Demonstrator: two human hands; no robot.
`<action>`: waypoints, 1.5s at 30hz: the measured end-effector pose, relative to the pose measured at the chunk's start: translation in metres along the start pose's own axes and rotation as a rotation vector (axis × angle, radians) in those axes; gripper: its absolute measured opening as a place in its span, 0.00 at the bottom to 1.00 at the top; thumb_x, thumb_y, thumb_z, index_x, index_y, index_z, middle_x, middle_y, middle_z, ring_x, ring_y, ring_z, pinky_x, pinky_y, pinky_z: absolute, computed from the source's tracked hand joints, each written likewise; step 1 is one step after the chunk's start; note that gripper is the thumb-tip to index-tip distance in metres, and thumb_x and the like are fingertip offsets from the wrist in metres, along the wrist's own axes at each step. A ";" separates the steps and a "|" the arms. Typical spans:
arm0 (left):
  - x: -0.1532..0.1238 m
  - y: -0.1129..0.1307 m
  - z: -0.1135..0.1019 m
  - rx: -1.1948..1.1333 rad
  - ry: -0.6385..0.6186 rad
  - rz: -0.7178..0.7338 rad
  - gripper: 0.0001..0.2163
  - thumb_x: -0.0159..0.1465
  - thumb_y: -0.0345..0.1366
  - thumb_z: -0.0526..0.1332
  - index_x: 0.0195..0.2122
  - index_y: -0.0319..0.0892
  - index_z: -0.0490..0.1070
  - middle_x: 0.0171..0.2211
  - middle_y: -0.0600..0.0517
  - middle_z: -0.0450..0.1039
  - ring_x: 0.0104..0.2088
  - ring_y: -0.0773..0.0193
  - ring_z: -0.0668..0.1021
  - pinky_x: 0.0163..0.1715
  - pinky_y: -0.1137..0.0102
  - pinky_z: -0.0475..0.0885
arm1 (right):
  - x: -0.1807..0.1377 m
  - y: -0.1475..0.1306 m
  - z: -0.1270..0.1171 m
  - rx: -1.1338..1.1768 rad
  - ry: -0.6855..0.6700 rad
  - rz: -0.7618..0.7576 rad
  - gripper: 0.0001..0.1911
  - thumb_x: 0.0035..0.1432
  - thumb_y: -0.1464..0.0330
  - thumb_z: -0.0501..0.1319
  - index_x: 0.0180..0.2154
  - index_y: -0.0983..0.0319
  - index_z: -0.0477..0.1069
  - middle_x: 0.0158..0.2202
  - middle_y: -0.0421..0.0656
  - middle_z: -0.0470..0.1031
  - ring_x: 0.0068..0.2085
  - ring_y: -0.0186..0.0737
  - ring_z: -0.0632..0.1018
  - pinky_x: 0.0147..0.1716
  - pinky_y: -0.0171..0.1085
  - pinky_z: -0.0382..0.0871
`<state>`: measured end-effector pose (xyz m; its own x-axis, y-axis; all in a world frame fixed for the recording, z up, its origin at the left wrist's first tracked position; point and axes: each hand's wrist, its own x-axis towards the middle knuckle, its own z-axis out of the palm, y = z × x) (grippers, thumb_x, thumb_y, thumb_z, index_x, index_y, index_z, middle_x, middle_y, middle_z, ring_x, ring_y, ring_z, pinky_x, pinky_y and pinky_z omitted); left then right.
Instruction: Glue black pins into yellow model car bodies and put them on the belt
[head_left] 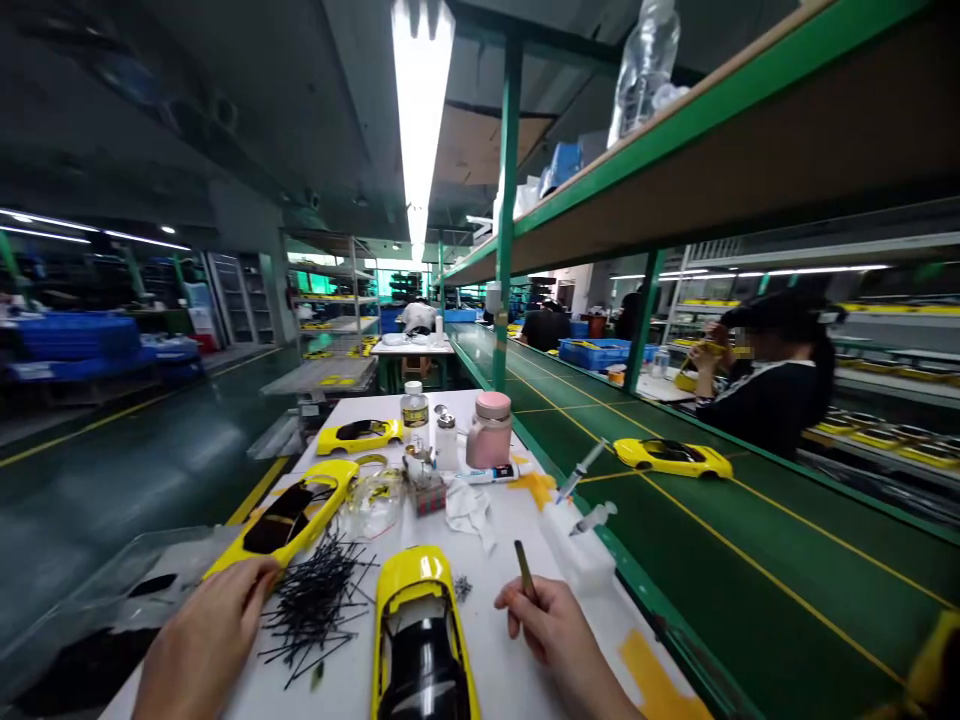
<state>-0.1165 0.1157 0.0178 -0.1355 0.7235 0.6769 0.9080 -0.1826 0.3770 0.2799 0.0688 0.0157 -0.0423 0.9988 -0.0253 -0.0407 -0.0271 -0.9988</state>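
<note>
My right hand (551,635) is closed around slim, dull-gold tweezers (524,570), their back end pointing up; the tips are hidden. To its left, a yellow toy car body (424,630) with a black, glossy middle lies on the white table. My left hand (206,635) has its fingers pressed together at the edge of a heap of thin black plastic sticks (315,600). Whatever it may hold is hidden. Just beyond those fingers rests another yellow car body (289,515). A small cluster of tiny dark parts (463,588) sits right of the middle car.
A pink mug (489,430), a labelled bottle (415,415), a glue tube (484,474) and crumpled tissue (469,512) stand farther back. Syringes (585,470) are stuck in a white foam block (581,550). Right runs a green conveyor (750,540) carrying a yellow car (673,458); a co-worker (772,375) sits beyond.
</note>
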 end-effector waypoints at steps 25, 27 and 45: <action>-0.004 0.028 -0.017 -0.401 0.093 -0.210 0.10 0.58 0.46 0.67 0.28 0.45 0.81 0.26 0.53 0.82 0.26 0.61 0.79 0.29 0.70 0.71 | -0.012 -0.004 -0.001 -0.087 0.142 -0.067 0.28 0.45 0.45 0.72 0.31 0.65 0.80 0.23 0.43 0.72 0.19 0.28 0.58 0.20 0.34 0.47; -0.003 0.030 -0.020 -0.427 0.118 -0.232 0.10 0.58 0.45 0.67 0.28 0.44 0.80 0.26 0.52 0.81 0.26 0.61 0.79 0.29 0.70 0.71 | -0.013 -0.005 -0.001 -0.097 0.153 -0.069 0.29 0.44 0.44 0.72 0.31 0.65 0.81 0.23 0.43 0.72 0.19 0.29 0.59 0.19 0.34 0.48; -0.035 0.114 -0.066 -0.687 -0.144 0.011 0.04 0.61 0.33 0.72 0.37 0.45 0.83 0.32 0.52 0.85 0.32 0.62 0.85 0.35 0.72 0.82 | -0.058 -0.057 0.042 -0.533 0.095 -0.723 0.10 0.63 0.61 0.67 0.43 0.55 0.85 0.41 0.46 0.86 0.33 0.40 0.84 0.25 0.31 0.75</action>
<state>-0.0345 0.0253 0.0785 -0.0309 0.7916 0.6103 0.4467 -0.5353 0.7169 0.2423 0.0103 0.0754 -0.1021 0.7646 0.6364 0.4441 0.6075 -0.6586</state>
